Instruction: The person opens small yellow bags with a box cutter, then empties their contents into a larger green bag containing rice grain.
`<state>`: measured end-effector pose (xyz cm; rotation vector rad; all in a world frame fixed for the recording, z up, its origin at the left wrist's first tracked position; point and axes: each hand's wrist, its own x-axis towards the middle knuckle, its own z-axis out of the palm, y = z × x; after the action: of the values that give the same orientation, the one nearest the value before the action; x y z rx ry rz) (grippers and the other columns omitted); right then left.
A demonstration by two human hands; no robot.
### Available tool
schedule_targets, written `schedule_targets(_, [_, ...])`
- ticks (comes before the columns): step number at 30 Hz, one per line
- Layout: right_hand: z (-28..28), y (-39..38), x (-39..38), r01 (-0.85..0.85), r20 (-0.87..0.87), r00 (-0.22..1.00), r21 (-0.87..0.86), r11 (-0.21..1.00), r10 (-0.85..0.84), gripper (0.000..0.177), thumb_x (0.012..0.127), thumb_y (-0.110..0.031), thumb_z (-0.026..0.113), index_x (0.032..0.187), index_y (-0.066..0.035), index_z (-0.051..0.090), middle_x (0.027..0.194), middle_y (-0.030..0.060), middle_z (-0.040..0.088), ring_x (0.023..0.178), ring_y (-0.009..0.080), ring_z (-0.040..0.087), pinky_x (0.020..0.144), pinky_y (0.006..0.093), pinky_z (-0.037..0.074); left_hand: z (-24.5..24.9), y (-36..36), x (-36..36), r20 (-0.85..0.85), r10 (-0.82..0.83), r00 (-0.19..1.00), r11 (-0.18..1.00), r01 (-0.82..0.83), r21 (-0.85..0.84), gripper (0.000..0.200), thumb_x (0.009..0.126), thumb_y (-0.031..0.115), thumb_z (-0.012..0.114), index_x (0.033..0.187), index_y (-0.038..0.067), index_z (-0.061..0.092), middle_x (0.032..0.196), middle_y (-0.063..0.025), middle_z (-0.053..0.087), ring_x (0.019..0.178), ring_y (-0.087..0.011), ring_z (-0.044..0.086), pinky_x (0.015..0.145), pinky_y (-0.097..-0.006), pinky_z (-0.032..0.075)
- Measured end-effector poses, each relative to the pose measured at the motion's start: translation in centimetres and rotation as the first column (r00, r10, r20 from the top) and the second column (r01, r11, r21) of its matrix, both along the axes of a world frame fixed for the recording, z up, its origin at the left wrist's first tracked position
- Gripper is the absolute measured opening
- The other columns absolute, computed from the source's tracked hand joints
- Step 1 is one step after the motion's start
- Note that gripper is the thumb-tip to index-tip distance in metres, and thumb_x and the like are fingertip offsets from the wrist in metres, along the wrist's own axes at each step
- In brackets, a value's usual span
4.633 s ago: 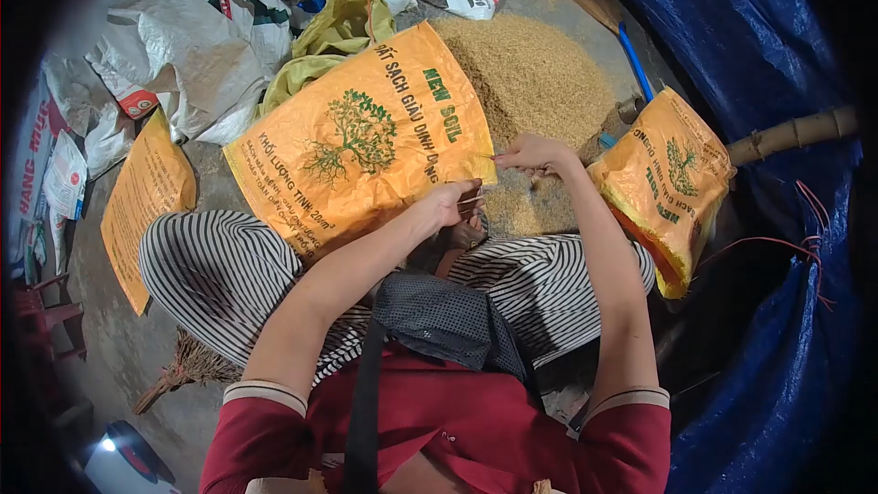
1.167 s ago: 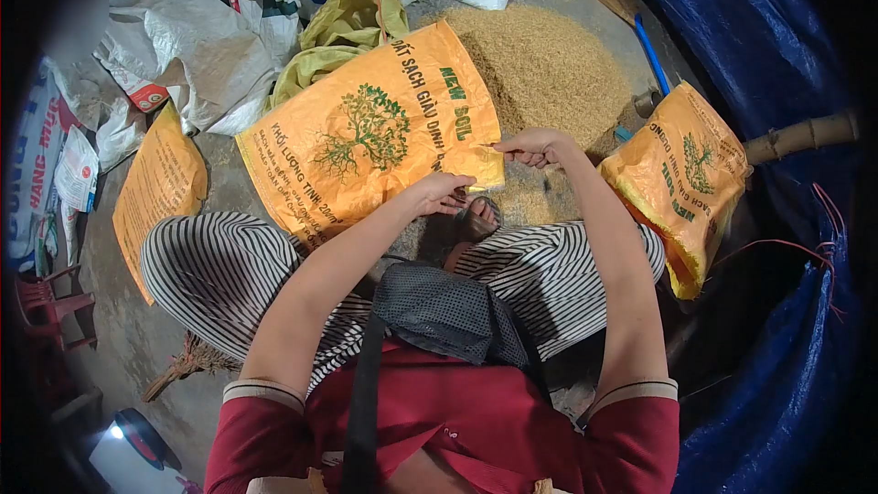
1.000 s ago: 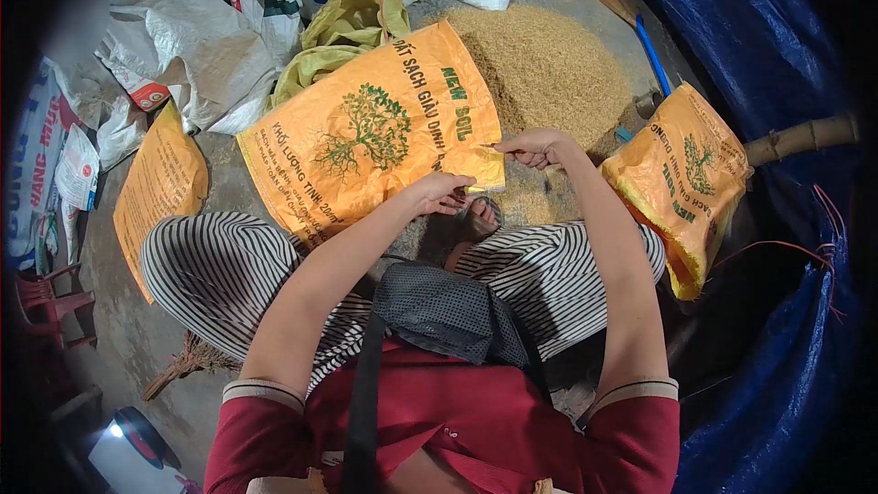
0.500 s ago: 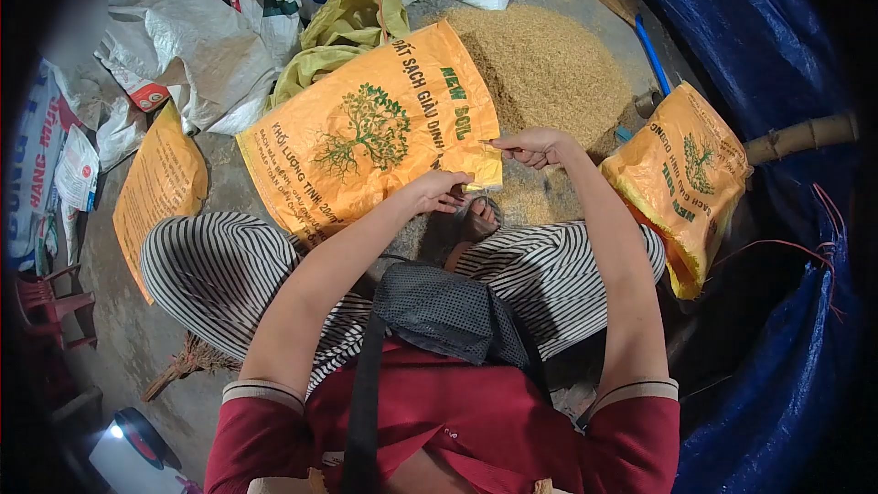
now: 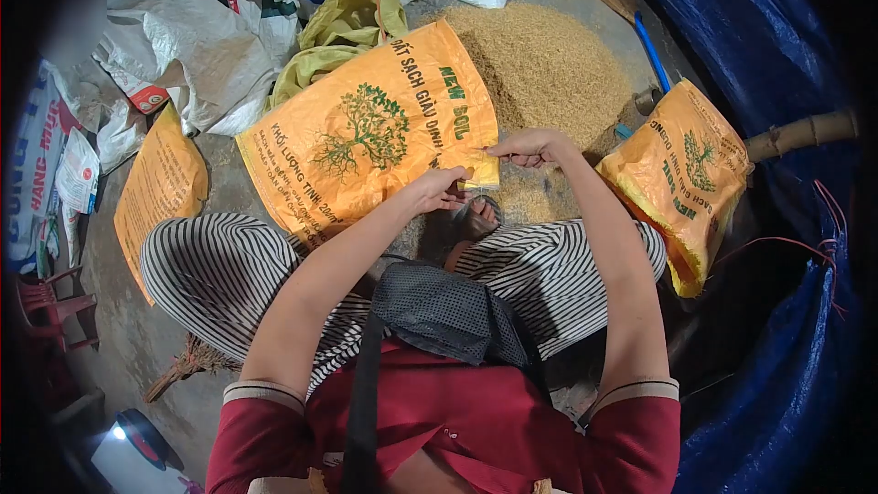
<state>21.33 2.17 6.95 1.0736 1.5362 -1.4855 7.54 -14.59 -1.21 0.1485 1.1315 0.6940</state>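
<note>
**A:** Delta vs a few seconds back: the orange woven plastic sack with a green tree print (image 5: 366, 142) has slid toward the body. Its near corner now sits between the hands, where there was only a gap before.

**B:** Hand state?

**A:** Left hand (image 5: 444, 190) is pinched shut on the sack's lower edge. Right hand (image 5: 530, 146) is pinched shut on the same corner, just above and outboard of the left. The rest of the sack lies flat, stretching away from both hands and partly over the striped trouser leg (image 5: 219, 265).

**B:** Risks?

**A:** Fingertip grip only, on slick weave. My read: one uneven tug and the corner slips out of a pinch. The loose pile of tan grain (image 5: 549, 64) starts right beyond the right hand, with scatter below it, so a dragged edge would sweep it about.

**B:** Anything else close?

**A:** Second orange printed sack (image 5: 681, 178) sits outboard of the right forearm. An elbow swing could knock it. Sandalled foot (image 5: 476, 215) is just under the left hand, so the edge could snag there.
</note>
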Motion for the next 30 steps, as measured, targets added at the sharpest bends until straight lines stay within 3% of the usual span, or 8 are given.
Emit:
schedule_targets(2, [-0.5,-0.3,0.0,-0.032,-0.033,0.999,0.083,0.996,0.034,0.044,0.079,-0.051,0.056,0.055,-0.016,0.044,0.044,-0.0071,0.030,0.037,0.0054,0.022,0.036,0.0239,0.016,-0.1,0.0,0.0,0.015,0.015,1.000,1.000,-0.015,-0.002,0.033,0.082,0.032,0.055,0.102,0.006,0.049,0.090,-0.0078,0.052,0.089,-0.0197,0.054,0.079,-0.0342,0.044])
schedule_targets(4, [-1.0,-0.5,0.1,-0.145,-0.148,0.970,0.292,0.945,0.195,0.046,0.077,-0.053,0.057,0.058,-0.012,0.047,0.045,-0.0052,0.033,0.038,0.0067,0.027,0.036,0.0248,0.019,0.0,0.0,-0.1,-0.005,0.020,1.000,1.000,-0.020,0.009,0.034,0.082,0.032,0.056,0.102,0.006,0.048,0.092,-0.0094,0.052,0.089,-0.0205,0.054,0.078,-0.0338,0.045])
schedule_targets(8, [-1.5,-0.2,0.0,-0.156,-0.161,0.963,0.323,0.933,0.217,0.046,0.076,-0.053,0.058,0.062,-0.010,0.050,0.047,-0.0036,0.036,0.039,0.0075,0.031,0.037,0.0255,0.022,0.2,-0.2,-0.1,0.004,0.021,1.000,1.000,-0.021,0.011,0.035,0.082,0.033,0.056,0.102,0.006,0.048,0.092,-0.0099,0.053,0.088,-0.0207,0.054,0.077,-0.0333,0.046])
schedule_targets(11, [-1.2,-0.2,-0.1,-0.118,-0.119,0.980,0.284,0.952,0.157,0.049,0.071,-0.055,0.062,0.071,-0.005,0.059,0.054,0.0006,0.044,0.043,0.0096,0.037,0.038,0.0263,0.027,0.2,-0.3,-0.1,0.006,0.020,1.000,1.000,-0.020,0.011,0.034,0.082,0.033,0.055,0.101,0.006,0.048,0.091,-0.0093,0.054,0.086,-0.0203,0.054,0.077,-0.0332,0.046])
schedule_targets(13, [-0.6,-0.6,-0.2,-0.090,-0.115,0.986,0.261,0.961,0.124,0.044,0.076,-0.053,0.058,0.069,-0.009,0.052,0.051,-0.0036,0.038,0.041,0.0073,0.030,0.038,0.0251,0.022,0.3,-0.3,-0.2,-0.007,-0.007,1.000,1.000,0.007,0.003,0.032,0.082,0.033,0.054,0.101,0.007,0.049,0.091,-0.0088,0.054,0.086,-0.0203,0.055,0.077,-0.0333,0.045])
schedule_targets(19, [1.6,-0.6,-0.6,0.055,-0.181,0.983,0.192,0.980,-0.019,0.041,0.080,-0.049,0.055,0.067,-0.011,0.050,0.049,-0.0065,0.035,0.041,0.0047,0.027,0.038,0.0239,0.020,0.3,-0.4,-0.2,-0.023,-0.049,0.999,0.999,0.049,-0.013,0.032,0.081,0.032,0.056,0.100,0.007,0.048,0.092,-0.0089,0.055,0.087,-0.0202,0.055,0.078,-0.0331,0.045])
schedule_targets(25, [3.5,0.7,-0.1,-0.051,-0.052,0.997,0.063,0.997,0.054,0.043,0.084,-0.050,0.050,0.065,-0.012,0.047,0.043,-0.0093,0.027,0.036,0.0040,0.019,0.034,0.0234,0.015,0.5,-0.4,-0.4,0.006,-0.017,1.000,1.000,0.016,0.023,0.035,0.080,0.032,0.059,0.100,0.006,0.048,0.091,-0.0087,0.055,0.084,-0.0192,0.054,0.076,-0.0316,0.045])
schedule_targets(30, [4.8,-0.1,0.4,-0.117,0.039,0.992,0.000,0.993,0.117,0.044,0.084,-0.051,0.049,0.065,-0.011,0.047,0.043,-0.0092,0.027,0.035,0.0038,0.018,0.033,0.0226,0.014,-0.2,-0.3,0.3,0.032,-0.019,0.999,1.000,0.019,0.016,0.035,0.082,0.033,0.059,0.099,0.004,0.048,0.091,-0.0092,0.054,0.082,-0.0183,0.053,0.075,-0.0302,0.045])
